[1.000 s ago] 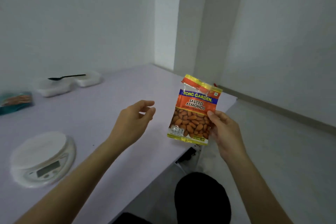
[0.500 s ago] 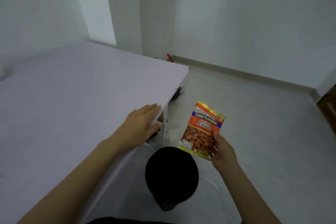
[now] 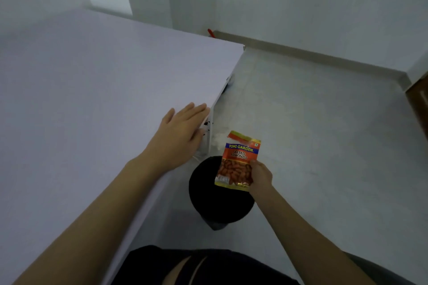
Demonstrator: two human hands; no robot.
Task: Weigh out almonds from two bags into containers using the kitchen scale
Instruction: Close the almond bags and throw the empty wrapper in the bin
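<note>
Pinching the bag (image 3: 236, 164) at its lower right edge with the right hand (image 3: 260, 177), thumb across the front, fingers behind. Held nearly upright, slightly tilted, top strip torn and gaping. Hanging over the far side of the black bin (image 3: 208, 199) on the floor (image 3: 312, 134), just beside the corner of the surface (image 3: 92, 99). Cannot tell whether touching the bin; looks clear of it.

Left hand (image 3: 183, 129) laid flat on that corner, fingers straight and close together, gripping nothing. Nothing else of the task in view.

Judged: about to bin the bag, or a scrap torn from it. Cannot tell whether anything remains inside, since the printed front hides the contents.

To do well:
- Squeeze lightly and confirm empty before letting go. If not empty, keep the mouth up and carry it back for weighing.
- Bring it over the middle of the bin and low before releasing. Light foil likely to drift or catch the rim and land on the floor.
- Keep the left hand braced on the corner while leaning.
- Avoid tipping the torn top downward until sure of the contents.
</note>
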